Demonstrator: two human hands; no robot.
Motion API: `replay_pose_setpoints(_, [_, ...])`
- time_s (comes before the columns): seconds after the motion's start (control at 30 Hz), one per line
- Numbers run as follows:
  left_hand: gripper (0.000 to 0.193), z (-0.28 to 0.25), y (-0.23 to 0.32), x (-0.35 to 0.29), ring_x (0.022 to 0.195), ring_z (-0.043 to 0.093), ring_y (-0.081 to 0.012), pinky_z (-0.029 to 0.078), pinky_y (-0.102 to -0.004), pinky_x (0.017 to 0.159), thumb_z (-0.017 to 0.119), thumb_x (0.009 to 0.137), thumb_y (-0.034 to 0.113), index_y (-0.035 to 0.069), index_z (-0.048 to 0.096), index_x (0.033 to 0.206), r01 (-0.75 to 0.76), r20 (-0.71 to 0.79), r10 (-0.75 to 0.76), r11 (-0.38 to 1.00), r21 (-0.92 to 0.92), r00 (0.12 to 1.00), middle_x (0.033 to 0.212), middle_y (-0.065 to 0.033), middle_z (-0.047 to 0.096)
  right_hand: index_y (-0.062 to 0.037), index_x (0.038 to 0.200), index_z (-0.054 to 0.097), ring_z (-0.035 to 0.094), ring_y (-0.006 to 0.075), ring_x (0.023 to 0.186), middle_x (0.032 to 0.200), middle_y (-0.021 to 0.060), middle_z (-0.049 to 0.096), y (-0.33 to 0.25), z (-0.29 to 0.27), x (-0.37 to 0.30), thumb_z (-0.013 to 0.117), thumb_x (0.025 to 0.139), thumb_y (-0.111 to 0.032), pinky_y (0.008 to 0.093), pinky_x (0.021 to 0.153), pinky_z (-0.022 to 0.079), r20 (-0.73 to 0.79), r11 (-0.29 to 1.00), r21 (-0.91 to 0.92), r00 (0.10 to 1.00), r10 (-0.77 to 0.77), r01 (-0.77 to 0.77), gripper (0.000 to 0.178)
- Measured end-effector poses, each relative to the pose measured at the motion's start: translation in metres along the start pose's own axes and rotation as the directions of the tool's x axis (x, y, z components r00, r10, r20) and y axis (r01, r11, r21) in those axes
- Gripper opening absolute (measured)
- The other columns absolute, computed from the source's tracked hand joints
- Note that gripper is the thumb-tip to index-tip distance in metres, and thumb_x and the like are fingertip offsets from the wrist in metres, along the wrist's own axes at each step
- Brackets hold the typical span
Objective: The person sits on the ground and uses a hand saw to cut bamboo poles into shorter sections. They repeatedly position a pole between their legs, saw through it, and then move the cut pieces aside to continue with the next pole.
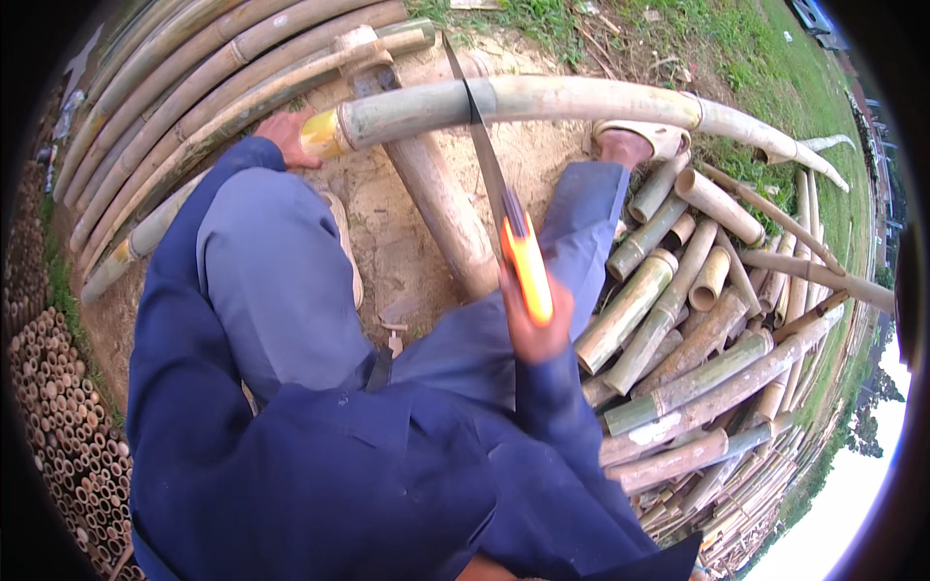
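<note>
A long bamboo pole (581,100) lies crosswise in front of me, resting on a thick wooden post (441,208). My left hand (288,137) grips the pole's near-left end, beside a yellow-marked patch. In my right hand (536,320) is a hand saw (487,165) with an orange handle, the fingers wrapped round it. The dark blade reaches up and crosses the pole near a grey-green section; whether its teeth have entered the bamboo cannot be made out. The right hand is slightly blurred.
A heap of cut bamboo pieces (678,310) lies to my right. Long bamboo poles (203,87) are stacked at the far left. Short bamboo tubes (73,416) are piled at the lower left. My shod foot (644,140) stands close under the pole, on sawdust-covered ground.
</note>
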State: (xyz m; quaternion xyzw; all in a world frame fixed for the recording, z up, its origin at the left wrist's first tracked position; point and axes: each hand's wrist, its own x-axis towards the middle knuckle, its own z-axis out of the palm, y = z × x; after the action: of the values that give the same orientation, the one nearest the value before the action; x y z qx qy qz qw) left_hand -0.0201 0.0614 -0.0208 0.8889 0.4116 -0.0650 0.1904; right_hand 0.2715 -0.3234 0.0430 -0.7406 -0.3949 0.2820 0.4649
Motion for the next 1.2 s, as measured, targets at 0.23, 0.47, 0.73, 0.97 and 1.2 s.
replay_pose_setpoints(0.23, [0.078, 0.006, -0.003, -0.002, 0.098, 0.070, -0.0433, 0.053, -0.0490, 0.088, 0.091, 0.055, 0.044, 0.004, 0.067, 0.117, 0.030, 0.046, -0.029, 0.999, -0.037, 0.999, 0.100, -0.0249, 0.073, 0.0046, 0.104, 0.072, 0.076, 0.0299, 0.078, 0.082, 0.0212, 0.072, -0.017, 0.004, 0.000, 0.071, 0.091, -0.003, 0.0367, 0.069, 0.056, -0.011, 1.000, -0.024, 1.000, -0.018, 0.018, 0.016])
replay_pose_setpoints(0.47, [0.077, 0.007, 0.007, -0.010, 0.099, 0.068, -0.0445, 0.053, -0.0505, 0.086, 0.089, 0.056, 0.040, 0.007, 0.063, 0.120, 0.025, -0.008, -0.025, 1.000, 0.014, 1.000, 0.101, -0.0239, 0.072, 0.0040, 0.098, 0.070, 0.067, 0.0243, 0.063, 0.072, 0.0184, 0.067, -0.010, 0.007, 0.003, 0.072, 0.091, -0.008, 0.0365, 0.064, 0.053, 0.000, 1.000, -0.019, 1.000, 0.023, -0.023, 0.013])
replay_pose_setpoints(0.73, [0.077, 0.022, 0.009, -0.020, 0.095, 0.071, -0.0431, 0.055, -0.0511, 0.086, 0.086, 0.058, 0.044, 0.010, 0.062, 0.123, 0.075, -0.094, -0.069, 0.996, 0.057, 0.993, 0.099, -0.0229, 0.074, 0.0043, 0.093, 0.068, 0.053, 0.0151, 0.056, 0.063, 0.0156, 0.058, -0.012, 0.023, 0.044, 0.072, 0.093, -0.010, 0.0359, 0.055, 0.046, -0.005, 0.997, 0.031, 0.997, -0.071, 0.071, 0.014])
replay_pose_setpoints(0.97, [0.085, 0.021, 0.008, -0.021, 0.098, 0.069, -0.0448, 0.054, -0.0518, 0.086, 0.087, 0.057, 0.044, 0.012, 0.058, 0.130, 0.092, 0.001, -0.093, 0.993, 0.074, 0.996, 0.104, -0.0231, 0.073, 0.0023, 0.106, 0.072, 0.066, 0.0274, 0.064, 0.075, 0.0200, 0.067, 0.002, -0.013, -0.027, 0.073, 0.092, -0.009, 0.0361, 0.065, 0.053, 0.023, 1.000, -0.016, 1.000, -0.008, 0.008, 0.019])
replay_pose_setpoints(1.2, [0.081, 0.029, 0.004, -0.023, 0.096, 0.070, -0.0448, 0.055, -0.0524, 0.087, 0.085, 0.059, 0.047, 0.012, 0.059, 0.127, 0.077, -0.059, -0.075, 0.996, 0.046, 0.995, 0.101, -0.0238, 0.073, 0.0024, 0.087, 0.066, 0.060, 0.0364, 0.056, 0.066, 0.0205, 0.060, 0.016, 0.033, 0.061, 0.074, 0.091, -0.012, 0.0418, 0.056, 0.047, 0.009, 0.991, -0.035, 0.992, -0.125, 0.125, 0.017])
